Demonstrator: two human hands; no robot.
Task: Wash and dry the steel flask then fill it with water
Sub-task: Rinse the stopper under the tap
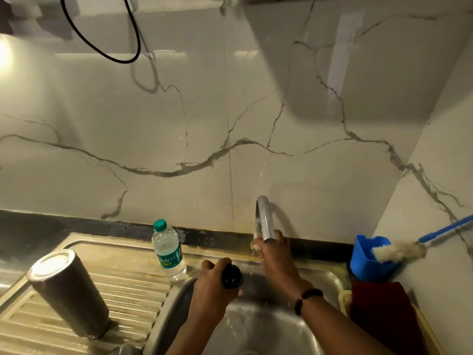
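The steel flask (69, 293) stands upside down on the ribbed drainboard (133, 298) at the left, untouched. Over the steel sink basin (256, 329), my left hand (212, 288) grips the flask's black cap (231, 276). My right hand (275, 254) reaches to the base of the curved tap (265, 219) with fingers extended; the spout hides its fingertips, and water runs over them. A clear plastic water bottle (169, 249) with a green cap stands at the back of the drainboard.
A blue holder (363, 260) sits in the right corner with a bottle brush (399, 249) on a blue handle leaning in it. A dark red cloth (378, 308) lies on a rack right of the basin. Marble tile wall stands close behind.
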